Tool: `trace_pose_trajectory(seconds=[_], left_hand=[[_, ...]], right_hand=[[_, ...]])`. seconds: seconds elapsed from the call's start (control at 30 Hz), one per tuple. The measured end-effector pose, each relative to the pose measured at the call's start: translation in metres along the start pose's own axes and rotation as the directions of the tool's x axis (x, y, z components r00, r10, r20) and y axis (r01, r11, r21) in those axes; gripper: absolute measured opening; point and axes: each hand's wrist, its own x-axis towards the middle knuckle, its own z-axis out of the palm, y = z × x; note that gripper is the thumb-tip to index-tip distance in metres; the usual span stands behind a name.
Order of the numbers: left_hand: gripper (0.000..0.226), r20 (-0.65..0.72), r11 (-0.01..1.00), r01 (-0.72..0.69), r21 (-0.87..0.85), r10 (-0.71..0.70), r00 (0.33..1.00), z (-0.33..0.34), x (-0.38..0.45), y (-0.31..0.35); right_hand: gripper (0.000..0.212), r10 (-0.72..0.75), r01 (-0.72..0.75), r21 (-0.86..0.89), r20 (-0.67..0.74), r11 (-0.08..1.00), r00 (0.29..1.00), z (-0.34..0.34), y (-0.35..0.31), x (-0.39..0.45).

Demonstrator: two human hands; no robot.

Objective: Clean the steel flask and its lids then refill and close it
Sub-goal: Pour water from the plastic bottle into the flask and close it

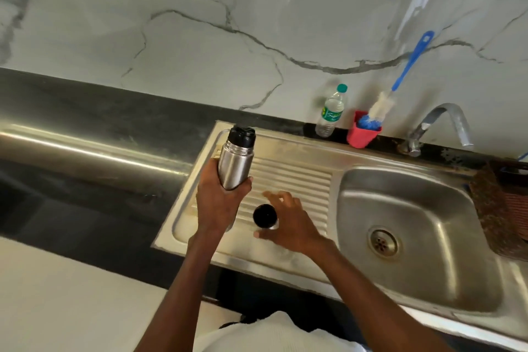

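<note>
Our left hand [221, 197] grips the steel flask [235, 163] upright; our right hand [288, 223] just beside it spreads open over the outer lid [265, 216] on the drainboard [297, 177].

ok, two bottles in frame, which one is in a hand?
The steel flask, with its black inner lid on: the left hand grips its base over the drainboard. The clear plastic water bottle stands untouched by the wall.

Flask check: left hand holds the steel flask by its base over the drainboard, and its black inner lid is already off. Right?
Not quite. The head view shows the black inner lid still on the steel flask. The left hand does hold it by its base over the drainboard.
</note>
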Motion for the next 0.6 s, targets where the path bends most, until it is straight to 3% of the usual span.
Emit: trace_pose_trajectory(seconds=[0.13, 0.27, 0.33, 0.43, 0.53, 0.6], left_hand=[[0.055, 0.067, 0.999, 0.012, 0.030, -0.014, 0.998, -0.011, 0.006, -0.020], [0.055, 0.146, 0.999, 0.029, 0.032, -0.034, 0.989, -0.005, 0.010, -0.033], [0.056, 0.184, 1.000, 0.012, 0.028, -0.017, 0.983, 0.003, 0.011, -0.034], [0.055, 0.233, 1.000, -0.024, 0.011, 0.021, 0.972, 0.018, 0.010, -0.028], [0.053, 0.275, 0.999, -0.043, -0.007, 0.043, 0.960, 0.040, 0.005, -0.017], [0.053, 0.298, 0.998, -0.052, -0.024, 0.057, 0.953, 0.057, 0.000, -0.008]], right_hand=[[0.083, -0.030, 0.038, -0.243, 0.035, 0.969, 0.999, 0.029, -0.005, 0.015], [0.056, 0.072, -0.085, -0.194, -0.070, 0.977, 0.995, 0.031, -0.002, 0.017], [0.040, 0.245, -0.242, 0.039, -0.166, 0.970, 0.955, 0.021, 0.000, 0.012], [0.049, 0.515, -0.375, 0.460, -0.228, 0.805, 0.826, -0.003, 0.011, -0.004], [0.057, 0.658, -0.271, 0.803, -0.188, 0.530, 0.729, -0.035, 0.039, -0.025], [0.056, 0.649, -0.124, 0.949, -0.099, 0.289, 0.754, -0.058, 0.059, -0.043]])
